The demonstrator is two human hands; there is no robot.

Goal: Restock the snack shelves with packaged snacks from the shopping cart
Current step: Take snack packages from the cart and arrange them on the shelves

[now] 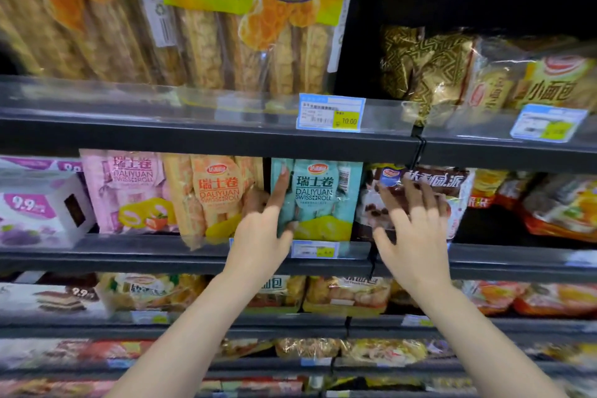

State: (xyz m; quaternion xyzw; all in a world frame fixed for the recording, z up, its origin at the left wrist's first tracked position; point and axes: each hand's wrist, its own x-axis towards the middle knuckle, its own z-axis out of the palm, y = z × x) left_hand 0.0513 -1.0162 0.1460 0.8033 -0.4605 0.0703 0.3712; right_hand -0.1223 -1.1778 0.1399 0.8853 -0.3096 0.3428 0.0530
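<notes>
**One teal pack at the shelf front, cart out of sight**

One teal swiss roll pack [318, 200] stands upright at the front of the middle shelf [129, 252], between an orange swiss roll pack [216, 197] and a brown pie pack [416, 191]. The left hand [261, 236] touches its left edge, index finger stretched straight up along the wrapper and thumb at the lower edge; whether that grip truly pinches the pack or only steadies it I cannot tell. The right hand [410, 229] is spread wide, fingers straight, lying over the front of the brown pie pack.

As a judgement, this pack is all but placed and only wants squaring up. How much remains cannot be told (the shopping cart is not in view), though the dark gap on the upper shelf [365, 42] suggests room for more.

The teal pack is a soft, matt film pouch, flat-faced with a yellow patch low down. Its neighbours are glossy pillow bags, a pink swiss roll pack [126, 191] among them. Above, long clear-wrapped bread sticks [226, 52] stand tall, and a price tag [331, 112] sits in the clear plastic rail.
</notes>
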